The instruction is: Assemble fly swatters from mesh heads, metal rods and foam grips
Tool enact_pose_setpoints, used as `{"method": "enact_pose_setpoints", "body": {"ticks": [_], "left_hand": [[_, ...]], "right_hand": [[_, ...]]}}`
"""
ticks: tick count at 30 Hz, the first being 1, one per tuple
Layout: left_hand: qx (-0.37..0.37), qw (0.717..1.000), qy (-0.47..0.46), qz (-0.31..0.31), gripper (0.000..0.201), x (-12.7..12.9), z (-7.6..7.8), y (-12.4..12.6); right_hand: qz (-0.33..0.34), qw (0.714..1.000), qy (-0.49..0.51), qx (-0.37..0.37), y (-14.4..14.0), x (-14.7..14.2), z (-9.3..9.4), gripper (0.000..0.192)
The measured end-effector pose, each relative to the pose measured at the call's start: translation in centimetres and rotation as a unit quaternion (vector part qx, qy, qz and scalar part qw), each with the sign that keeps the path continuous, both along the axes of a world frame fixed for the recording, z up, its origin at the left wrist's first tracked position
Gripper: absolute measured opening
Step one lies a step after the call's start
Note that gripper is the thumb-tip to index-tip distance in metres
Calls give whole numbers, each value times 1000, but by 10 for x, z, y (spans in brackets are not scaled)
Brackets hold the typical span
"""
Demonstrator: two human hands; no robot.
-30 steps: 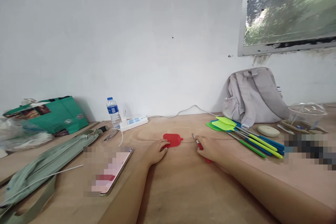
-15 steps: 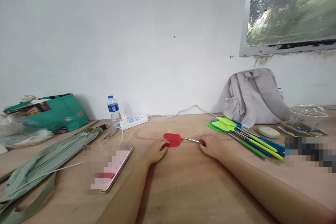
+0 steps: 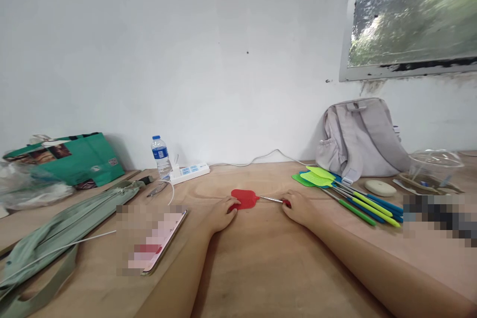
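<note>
Centre of frame: your left hand (image 3: 219,213) lies flat on the bench (image 3: 261,268), fingers spread open, tips pressing the near left edge of the red head (image 3: 244,198). Your right hand (image 3: 300,208) is closed on the red grip of the rod (image 3: 271,200), whose metal tip just meets the head's right side; whether it has entered the socket is too small to tell.

Judgement: keep the rod low and in line with the head's short neck, and push straight left. Hold the head flat with the left fingers so it cannot slide or pivot. Pinch nearer the tip if it wanders.

Right of centre: a fan of green and blue swatters (image 3: 346,194), well apart. Lower left: a phone (image 3: 156,238), clear of your forearm.
</note>
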State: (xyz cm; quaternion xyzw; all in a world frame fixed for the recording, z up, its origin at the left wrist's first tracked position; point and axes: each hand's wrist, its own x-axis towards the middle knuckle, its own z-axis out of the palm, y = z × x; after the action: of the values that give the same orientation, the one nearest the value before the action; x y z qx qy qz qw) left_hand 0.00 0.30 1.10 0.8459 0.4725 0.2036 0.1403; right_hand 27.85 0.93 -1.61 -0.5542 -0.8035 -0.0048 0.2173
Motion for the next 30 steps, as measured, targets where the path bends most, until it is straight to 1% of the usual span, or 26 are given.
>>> {"method": "enact_pose_setpoints", "body": {"ticks": [9, 16, 21, 23, 26, 28, 30], "left_hand": [[-3, 1000, -5, -1, 32, 1, 1, -1], [-4, 1000, -15, 3, 30, 1, 1, -1], [0, 999, -35, 1, 27, 0, 0, 0], [-4, 998, -62, 9, 26, 1, 0, 0], [-25, 988, -143, 52, 27, 3, 0, 0], [-52, 971, -219, 81, 28, 5, -1, 1], [-87, 946, -296, 97, 29, 7, -3, 3]], "right_hand": [[31, 999, 12, 16, -1, 0, -1, 31], [73, 993, 87, 12, 3, 1, -7, 31], [69, 993, 97, 1, 5, 2, -9, 28], [72, 994, 88, -3, 5, 1, -8, 27], [93, 992, 82, 1, 4, 1, -7, 25], [104, 991, 83, 5, 4, 0, -6, 23], [105, 991, 82, 8, 3, 0, -6, 22]]}}
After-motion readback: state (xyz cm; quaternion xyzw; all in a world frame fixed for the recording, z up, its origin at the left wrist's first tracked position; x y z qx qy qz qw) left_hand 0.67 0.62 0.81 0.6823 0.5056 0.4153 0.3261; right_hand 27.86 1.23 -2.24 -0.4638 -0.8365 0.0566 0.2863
